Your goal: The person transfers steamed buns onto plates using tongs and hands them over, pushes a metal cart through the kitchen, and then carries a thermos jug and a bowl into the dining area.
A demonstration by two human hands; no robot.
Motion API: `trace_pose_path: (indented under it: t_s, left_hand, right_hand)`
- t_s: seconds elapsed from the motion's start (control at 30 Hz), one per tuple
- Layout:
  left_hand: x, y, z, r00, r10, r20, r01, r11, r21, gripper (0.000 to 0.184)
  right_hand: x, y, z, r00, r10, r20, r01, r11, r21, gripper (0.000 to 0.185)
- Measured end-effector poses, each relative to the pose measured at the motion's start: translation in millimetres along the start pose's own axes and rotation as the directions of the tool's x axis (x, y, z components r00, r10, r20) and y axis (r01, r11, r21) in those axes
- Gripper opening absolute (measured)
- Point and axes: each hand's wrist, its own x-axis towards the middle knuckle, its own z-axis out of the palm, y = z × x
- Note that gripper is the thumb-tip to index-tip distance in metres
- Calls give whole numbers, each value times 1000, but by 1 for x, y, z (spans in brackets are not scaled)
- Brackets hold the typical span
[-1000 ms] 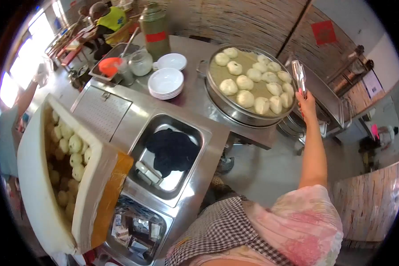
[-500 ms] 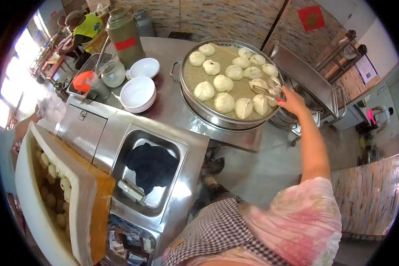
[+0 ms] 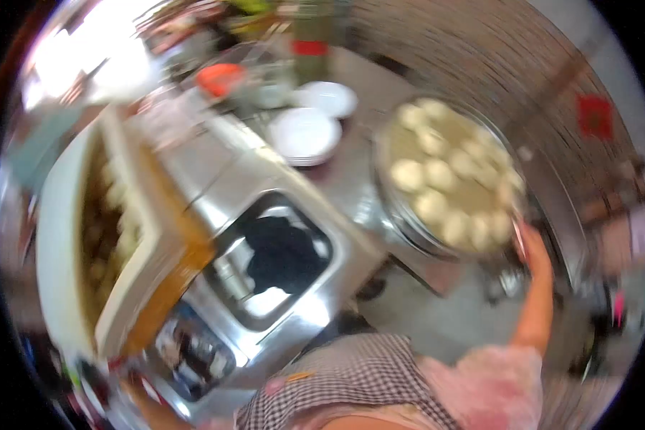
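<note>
My right hand (image 3: 534, 249) is closed around the handle of metal tongs (image 3: 519, 233) at the right rim of a round steamer tray (image 3: 385, 183). Several pale steamed buns (image 3: 437, 174) sit on the tray's liner. The tongs' tips are blurred against the buns at the right side, so I cannot tell whether they pinch one. At the lower left, my left hand (image 3: 135, 387) is smeared by motion beside a small basin (image 3: 229, 358); its fingers cannot be made out. Above it, a white foam box (image 3: 61, 236) with its lid (image 3: 161, 244) tilted holds several more round pale pieces.
A sink (image 3: 322, 251) with a dark cloth (image 3: 283, 251) lies between the foam box and the steamer. Behind stand stacked white bowls (image 3: 304, 136), an orange container (image 3: 220, 79) and a green flask (image 3: 310, 61) with a red band. A metal unit (image 3: 552, 208) adjoins the steamer's right.
The view has swung left and tilted, so the steamer and sink appear farther right. My left arm has come into view at the lower left. My right hand still holds the tongs by the steamer.
</note>
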Motion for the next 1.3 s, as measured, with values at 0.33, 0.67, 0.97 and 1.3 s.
trace_pose_path:
  t_s: [0.33,0.67,0.97,1.3]
  left_hand:
    - [41,2,-68,857,-89,-508,41,994,-106,46]
    - [-6,12,-184,774,20,-633,-81,994,-67,56]
    - [-57,-11,-255,571,-58,-819,-1,997,-71,47]
    - [-30,-55,-268,662,2,-749,12,1000,13,50]
  right_hand:
    - [-30,-120,156,904,-360,230,187,818,544,30]
    - [-58,-383,530,469,-738,485,677,653,339,31]
    - [-48,-376,764,298,-922,248,889,362,279,38]
    - [-53,-367,763,493,-595,635,832,111,-543,76]
